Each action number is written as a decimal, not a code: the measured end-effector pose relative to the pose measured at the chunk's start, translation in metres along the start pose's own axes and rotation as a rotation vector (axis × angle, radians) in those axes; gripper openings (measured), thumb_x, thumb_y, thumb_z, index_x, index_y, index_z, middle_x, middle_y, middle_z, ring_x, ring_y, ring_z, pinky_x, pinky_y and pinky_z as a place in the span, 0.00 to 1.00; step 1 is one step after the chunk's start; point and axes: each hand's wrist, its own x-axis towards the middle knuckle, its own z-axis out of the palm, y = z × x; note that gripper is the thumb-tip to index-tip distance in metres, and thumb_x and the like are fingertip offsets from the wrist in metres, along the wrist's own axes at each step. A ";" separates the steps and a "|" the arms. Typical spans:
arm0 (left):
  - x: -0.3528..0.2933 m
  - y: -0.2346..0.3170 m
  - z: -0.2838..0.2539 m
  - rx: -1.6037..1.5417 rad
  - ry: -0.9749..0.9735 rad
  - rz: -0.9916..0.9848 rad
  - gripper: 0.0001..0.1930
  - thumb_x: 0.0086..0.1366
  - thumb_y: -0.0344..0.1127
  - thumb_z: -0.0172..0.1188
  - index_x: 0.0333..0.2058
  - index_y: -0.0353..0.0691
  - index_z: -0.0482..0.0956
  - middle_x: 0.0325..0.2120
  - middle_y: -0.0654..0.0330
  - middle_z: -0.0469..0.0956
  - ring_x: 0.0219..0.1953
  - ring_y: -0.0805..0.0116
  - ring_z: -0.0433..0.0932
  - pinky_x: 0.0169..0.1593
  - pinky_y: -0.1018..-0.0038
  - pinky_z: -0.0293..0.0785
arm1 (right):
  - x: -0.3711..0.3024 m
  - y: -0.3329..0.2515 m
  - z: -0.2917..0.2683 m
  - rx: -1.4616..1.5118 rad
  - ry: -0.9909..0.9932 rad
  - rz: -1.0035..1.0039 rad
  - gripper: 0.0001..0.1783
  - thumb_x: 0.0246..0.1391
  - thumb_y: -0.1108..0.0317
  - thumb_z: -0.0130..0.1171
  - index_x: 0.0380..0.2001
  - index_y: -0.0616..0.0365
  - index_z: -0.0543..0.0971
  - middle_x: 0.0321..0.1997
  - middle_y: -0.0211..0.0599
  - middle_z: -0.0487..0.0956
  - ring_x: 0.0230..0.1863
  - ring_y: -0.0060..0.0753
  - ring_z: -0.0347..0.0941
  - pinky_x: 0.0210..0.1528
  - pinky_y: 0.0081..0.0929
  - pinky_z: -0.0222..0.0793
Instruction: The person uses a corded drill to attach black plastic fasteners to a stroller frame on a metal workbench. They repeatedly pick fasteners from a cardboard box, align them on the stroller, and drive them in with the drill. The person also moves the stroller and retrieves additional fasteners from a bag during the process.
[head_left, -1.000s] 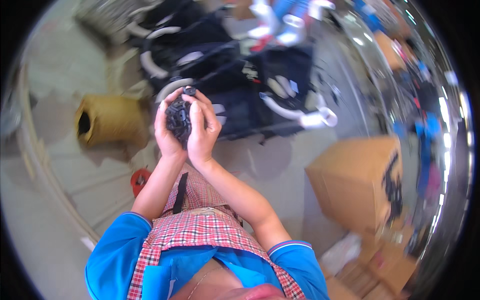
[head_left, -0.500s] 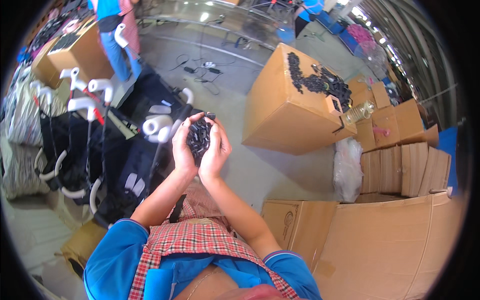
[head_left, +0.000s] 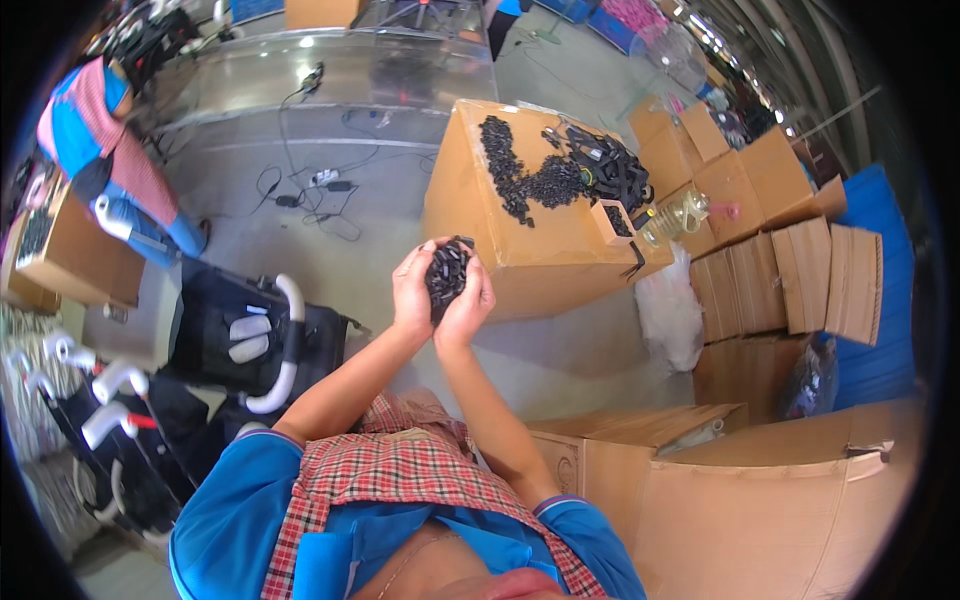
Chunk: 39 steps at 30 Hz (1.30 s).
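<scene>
My left hand (head_left: 411, 288) and my right hand (head_left: 469, 306) are cupped together in front of me, holding a heap of small black plastic parts (head_left: 447, 271) between the palms. Just beyond the hands stands a large cardboard box (head_left: 470, 225). On its top lies a spread pile of the same black parts (head_left: 525, 180) and a tangle of black straps with buckles (head_left: 612, 172).
A black folded stroller with white handles (head_left: 255, 345) stands to my left. Stacked flat cartons (head_left: 800, 275) and open cardboard boxes (head_left: 760, 500) fill the right. A white plastic bag (head_left: 668, 315) lies by the box. Another person (head_left: 105, 160) bends over at far left. Cables (head_left: 315, 190) lie on the floor.
The view has swung from the strollers on the left round to the cardboard box. My cupped hands stay together on the black parts, with the box now just beyond them.
</scene>
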 end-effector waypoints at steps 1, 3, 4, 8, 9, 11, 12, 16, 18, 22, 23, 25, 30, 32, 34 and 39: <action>0.021 -0.013 0.005 -0.016 -0.022 -0.031 0.14 0.68 0.38 0.49 0.41 0.35 0.78 0.38 0.58 0.80 0.39 0.70 0.78 0.47 0.74 0.74 | 0.018 0.001 0.001 0.001 0.033 -0.012 0.16 0.63 0.66 0.48 0.40 0.68 0.80 0.41 0.38 0.80 0.42 0.29 0.76 0.49 0.26 0.72; 0.061 -0.037 0.023 -0.031 -0.080 -0.111 0.13 0.68 0.38 0.49 0.40 0.35 0.78 0.38 0.58 0.80 0.39 0.70 0.78 0.47 0.74 0.75 | 0.064 0.014 -0.009 -0.042 0.111 -0.070 0.16 0.63 0.66 0.48 0.41 0.68 0.80 0.41 0.38 0.80 0.42 0.30 0.76 0.49 0.26 0.72; 0.076 -0.052 0.029 -0.065 -0.089 -0.156 0.13 0.67 0.37 0.49 0.40 0.35 0.78 0.37 0.58 0.80 0.38 0.70 0.78 0.46 0.74 0.75 | 0.082 0.020 -0.017 -0.078 0.152 -0.095 0.16 0.63 0.66 0.48 0.41 0.68 0.80 0.41 0.38 0.80 0.42 0.29 0.76 0.48 0.26 0.72; 0.153 -0.110 0.065 -0.076 -0.186 -0.264 0.13 0.68 0.35 0.49 0.40 0.33 0.79 0.37 0.55 0.81 0.37 0.69 0.80 0.45 0.75 0.77 | 0.175 0.049 -0.047 -0.015 0.270 -0.127 0.16 0.63 0.67 0.48 0.41 0.69 0.80 0.42 0.36 0.81 0.44 0.27 0.74 0.51 0.26 0.69; 0.174 -0.129 0.071 -0.054 -0.229 -0.281 0.14 0.67 0.37 0.48 0.42 0.35 0.78 0.38 0.58 0.80 0.38 0.69 0.79 0.46 0.74 0.75 | 0.200 0.060 -0.054 -0.046 0.314 -0.132 0.16 0.63 0.66 0.49 0.40 0.68 0.80 0.42 0.35 0.81 0.43 0.27 0.74 0.50 0.26 0.69; 0.213 -0.158 0.082 -0.020 -0.230 -0.319 0.15 0.67 0.38 0.48 0.43 0.35 0.78 0.38 0.59 0.80 0.38 0.70 0.79 0.46 0.74 0.75 | 0.239 0.065 -0.060 -0.021 0.341 -0.112 0.16 0.63 0.66 0.50 0.40 0.67 0.81 0.41 0.35 0.81 0.43 0.27 0.74 0.50 0.26 0.69; 0.229 -0.169 0.084 0.018 -0.253 -0.314 0.15 0.67 0.38 0.48 0.43 0.35 0.78 0.38 0.59 0.80 0.38 0.70 0.79 0.46 0.75 0.75 | 0.253 0.065 -0.061 0.046 0.335 -0.086 0.15 0.62 0.66 0.50 0.40 0.67 0.81 0.41 0.35 0.81 0.42 0.26 0.74 0.49 0.26 0.70; 0.295 -0.217 0.114 0.027 -0.231 -0.406 0.14 0.67 0.36 0.48 0.41 0.35 0.79 0.37 0.59 0.81 0.37 0.70 0.80 0.45 0.74 0.76 | 0.338 0.096 -0.086 -0.010 0.448 -0.156 0.14 0.62 0.67 0.50 0.39 0.67 0.81 0.39 0.34 0.81 0.38 0.27 0.76 0.45 0.24 0.73; 0.323 -0.239 0.123 0.018 -0.214 -0.458 0.13 0.67 0.36 0.49 0.40 0.35 0.80 0.36 0.59 0.81 0.36 0.70 0.80 0.44 0.74 0.76 | 0.373 0.111 -0.101 -0.051 0.474 -0.138 0.14 0.62 0.67 0.51 0.39 0.67 0.81 0.40 0.34 0.81 0.39 0.27 0.76 0.45 0.24 0.73; 0.387 -0.287 0.135 0.023 -0.132 -0.497 0.11 0.67 0.34 0.54 0.40 0.34 0.81 0.34 0.62 0.81 0.32 0.74 0.78 0.39 0.78 0.74 | 0.434 0.119 -0.101 -0.206 0.540 -0.073 0.15 0.61 0.65 0.52 0.39 0.67 0.82 0.38 0.34 0.81 0.39 0.25 0.75 0.45 0.23 0.71; 0.399 -0.294 0.139 0.028 -0.097 -0.511 0.11 0.67 0.35 0.55 0.40 0.34 0.81 0.33 0.63 0.80 0.34 0.74 0.77 0.41 0.78 0.73 | 0.448 0.121 -0.102 -0.271 0.558 -0.052 0.16 0.61 0.63 0.52 0.39 0.66 0.82 0.37 0.34 0.82 0.37 0.25 0.74 0.44 0.23 0.71; 0.425 -0.321 0.139 0.106 -0.100 -0.487 0.12 0.67 0.35 0.55 0.43 0.34 0.80 0.35 0.62 0.79 0.37 0.74 0.76 0.44 0.78 0.71 | 0.474 0.140 -0.111 -0.319 0.596 -0.114 0.15 0.61 0.66 0.51 0.40 0.65 0.82 0.39 0.36 0.82 0.38 0.25 0.75 0.46 0.21 0.69; 0.445 -0.337 0.153 0.305 -0.182 -0.541 0.14 0.68 0.36 0.54 0.48 0.36 0.77 0.43 0.60 0.77 0.44 0.73 0.73 0.49 0.77 0.69 | 0.513 0.166 -0.150 -0.457 0.681 -0.118 0.13 0.60 0.69 0.54 0.40 0.65 0.83 0.40 0.36 0.83 0.41 0.24 0.74 0.49 0.21 0.69; 0.452 -0.348 0.152 0.433 -0.248 -0.483 0.15 0.68 0.34 0.53 0.51 0.37 0.75 0.45 0.62 0.75 0.48 0.73 0.71 0.53 0.76 0.67 | 0.520 0.152 -0.136 -0.570 0.750 -0.089 0.12 0.58 0.69 0.55 0.39 0.64 0.83 0.39 0.37 0.83 0.41 0.25 0.75 0.49 0.22 0.69; 0.457 -0.364 0.148 0.544 -0.336 -0.396 0.17 0.66 0.37 0.55 0.51 0.37 0.74 0.47 0.55 0.71 0.50 0.64 0.70 0.56 0.71 0.65 | 0.524 0.150 -0.146 -0.649 0.732 -0.104 0.12 0.58 0.68 0.55 0.40 0.64 0.83 0.39 0.37 0.83 0.41 0.25 0.75 0.48 0.22 0.69; 0.469 -0.320 0.175 0.789 -0.492 -0.623 0.27 0.66 0.47 0.53 0.59 0.39 0.66 0.54 0.47 0.62 0.59 0.53 0.63 0.61 0.63 0.59 | 0.509 0.127 -0.149 -0.699 0.759 -0.053 0.15 0.60 0.64 0.55 0.44 0.63 0.82 0.43 0.37 0.82 0.44 0.24 0.73 0.51 0.21 0.67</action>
